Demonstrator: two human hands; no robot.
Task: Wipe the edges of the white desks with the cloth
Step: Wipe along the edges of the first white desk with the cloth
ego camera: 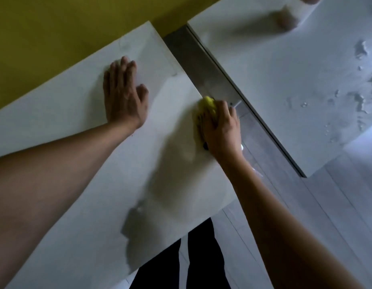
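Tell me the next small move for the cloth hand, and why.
Probably slide the right hand with the yellow cloth farther along the near white desk's right edge toward the yellow wall: the cloth sits mid-edge, while the flat left hand steadies the top.

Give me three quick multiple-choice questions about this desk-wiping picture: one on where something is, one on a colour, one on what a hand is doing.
1. Where is the cloth?
A. At the near desk's edge beside the gap
B. On the floor
C. Under the left hand

2. What colour is the cloth?
A. Blue
B. Yellow
C. Red

3. How does the left hand lie?
A. Gripping the cloth
B. Raised in the air
C. Flat on the desk, fingers straight

Answers:
1 A: the cloth sits on the near white desk at its edge by the gap, under the right hand.
2 B: it shows yellow between the fingers.
3 C: the left hand rests open on the desktop, holding nothing.
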